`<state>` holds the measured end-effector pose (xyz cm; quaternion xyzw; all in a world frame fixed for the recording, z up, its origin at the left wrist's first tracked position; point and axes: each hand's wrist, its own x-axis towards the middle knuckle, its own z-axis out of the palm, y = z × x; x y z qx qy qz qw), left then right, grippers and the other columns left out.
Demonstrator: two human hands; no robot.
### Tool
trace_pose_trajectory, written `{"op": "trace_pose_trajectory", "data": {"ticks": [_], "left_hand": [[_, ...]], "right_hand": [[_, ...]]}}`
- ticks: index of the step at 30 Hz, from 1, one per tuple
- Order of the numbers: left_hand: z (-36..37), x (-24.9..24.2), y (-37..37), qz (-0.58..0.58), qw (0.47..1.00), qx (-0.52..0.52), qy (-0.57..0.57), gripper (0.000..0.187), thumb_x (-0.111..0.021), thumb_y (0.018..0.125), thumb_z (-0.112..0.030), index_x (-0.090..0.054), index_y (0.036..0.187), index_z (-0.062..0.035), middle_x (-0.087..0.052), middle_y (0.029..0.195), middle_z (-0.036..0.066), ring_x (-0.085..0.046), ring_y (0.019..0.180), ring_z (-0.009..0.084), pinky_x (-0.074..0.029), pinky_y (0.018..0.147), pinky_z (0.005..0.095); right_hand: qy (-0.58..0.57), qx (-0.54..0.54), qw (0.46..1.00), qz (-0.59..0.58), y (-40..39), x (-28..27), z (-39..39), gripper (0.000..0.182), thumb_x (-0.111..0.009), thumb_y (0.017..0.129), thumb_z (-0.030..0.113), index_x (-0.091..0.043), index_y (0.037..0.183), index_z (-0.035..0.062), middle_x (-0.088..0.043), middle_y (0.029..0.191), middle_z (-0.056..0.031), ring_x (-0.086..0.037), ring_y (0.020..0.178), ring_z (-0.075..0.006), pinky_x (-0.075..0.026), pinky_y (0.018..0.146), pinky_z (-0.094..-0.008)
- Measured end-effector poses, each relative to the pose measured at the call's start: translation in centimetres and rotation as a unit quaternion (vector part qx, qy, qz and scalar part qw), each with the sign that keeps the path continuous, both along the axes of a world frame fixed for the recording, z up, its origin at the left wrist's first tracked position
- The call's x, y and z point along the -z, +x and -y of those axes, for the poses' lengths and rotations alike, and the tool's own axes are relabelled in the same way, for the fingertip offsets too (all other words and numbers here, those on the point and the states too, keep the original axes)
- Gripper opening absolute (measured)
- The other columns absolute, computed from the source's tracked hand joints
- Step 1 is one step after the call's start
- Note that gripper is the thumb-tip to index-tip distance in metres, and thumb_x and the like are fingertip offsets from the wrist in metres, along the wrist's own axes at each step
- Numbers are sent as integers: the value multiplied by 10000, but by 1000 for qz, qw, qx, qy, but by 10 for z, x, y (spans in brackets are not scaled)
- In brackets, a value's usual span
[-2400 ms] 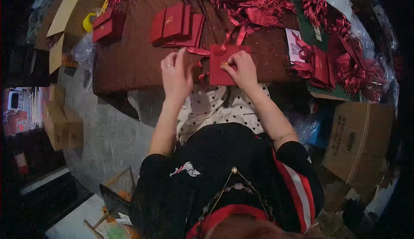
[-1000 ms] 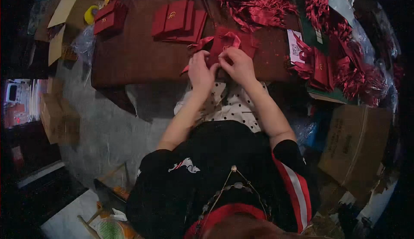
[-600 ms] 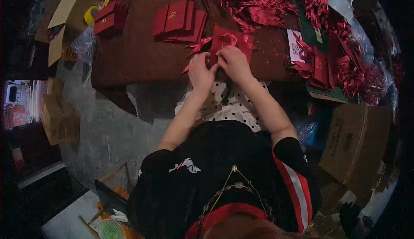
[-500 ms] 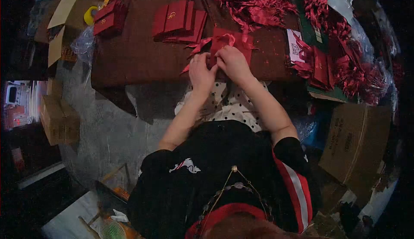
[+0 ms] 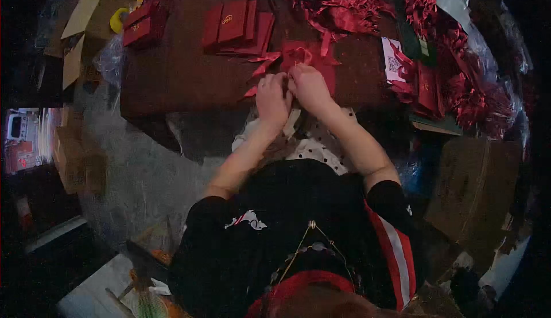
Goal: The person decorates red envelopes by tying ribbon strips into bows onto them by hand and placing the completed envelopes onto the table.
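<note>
A flat red gift bag or box (image 5: 324,65) lies near the front edge of the cloth-covered table, in front of me. Shiny red ribbon (image 5: 267,57) spreads over it and out to its left. My left hand (image 5: 273,99) is closed, its fingertips pinching the ribbon at the near part of the red piece. Beside it, my right hand (image 5: 310,86) is closed on the ribbon too, fingertips almost touching the left ones. The exact grip is partly hidden behind the fingers.
Beyond my hands lie stacked red boxes (image 5: 229,24) with gold lettering and a heap of red ribbons (image 5: 350,2). More red boxes (image 5: 138,26) sit at the left. On the right are a printed QR card (image 5: 392,63) and a cardboard box (image 5: 470,186).
My hands have come closer together, the left moving slightly right. A ribbon loop now rises above the right fingers. The surrounding boxes have stayed in place.
</note>
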<state>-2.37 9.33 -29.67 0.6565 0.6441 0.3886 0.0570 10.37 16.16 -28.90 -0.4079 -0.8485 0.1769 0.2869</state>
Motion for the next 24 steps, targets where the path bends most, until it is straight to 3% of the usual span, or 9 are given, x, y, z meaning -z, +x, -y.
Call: {"op": "trace_pose_trajectory", "data": {"ticks": [2,5,8,13,16,18,20,22,24], "left_hand": [[1,-6,1,-9,1000,7,-14,402,-700,771,-85,-586,1153,-30,-575,1032,177,-548,984,391,-454,854,479],[1,-10,-1,55,998,19,-15,342,-687,794,-106,-620,1123,-41,-596,973,158,-578,961,366,-467,842,465],[-5,-14,-19,147,980,46,-125,322,-707,826,-113,-679,1139,-44,-649,927,137,-659,830,245,-520,765,349],[-15,-5,-37,194,962,88,-170,356,-691,859,-91,-662,1202,0,-696,1068,109,-666,981,170,-519,838,305],[-17,-27,-50,351,880,95,-307,377,-713,863,-106,-659,1219,7,-685,1103,108,-664,1004,159,-532,826,323],[-20,-36,-51,327,871,86,-356,358,-713,871,-128,-675,1207,-9,-663,1098,108,-677,959,193,-535,804,343],[-21,-29,-49,29,970,76,-229,331,-703,881,-148,-690,1188,-25,-630,1060,113,-677,907,256,-533,793,370],[-23,-32,-47,5,973,60,-225,303,-702,873,-160,-704,1149,-34,-604,1017,123,-665,882,308,-531,783,396],[-22,-29,-47,-45,988,85,-121,239,-699,837,-183,-728,1065,-114,-614,945,85,-652,899,308,-531,756,425]], "right_hand": [[-31,19,999,41,-2,-2,-2,147,-636,825,144,-640,849,-1,-647,837,-208,-643,839,-409,-519,761,-495],[-85,13,996,-29,6,-2,-6,172,-654,821,182,-662,871,18,-669,885,-190,-659,870,-392,-529,770,-476],[-46,5,999,14,9,-4,-8,142,-658,816,157,-668,890,36,-672,911,-150,-658,918,-361,-525,795,-467],[-59,-17,997,-40,8,8,-11,131,-665,831,148,-664,903,39,-657,922,-144,-645,937,-353,-514,813,-457],[-61,-6,994,-90,8,11,-2,163,-689,833,145,-645,963,58,-667,945,-140,-644,956,-356,-513,812,-457],[-134,14,986,-103,9,6,-1,234,-724,838,158,-604,1029,96,-682,956,-115,-654,950,-352,-512,789,-460],[-138,27,983,-119,9,3,1,243,-746,828,157,-602,1009,84,-694,928,-96,-687,903,-290,-531,770,-410],[-141,40,978,-146,7,8,-1,288,-786,813,164,-590,1003,72,-713,889,-52,-726,832,-189,-557,728,-342],[-134,31,977,-162,6,12,-4,303,-790,808,163,-588,1014,70,-718,884,-51,-727,836,-188,-559,731,-338]]}}
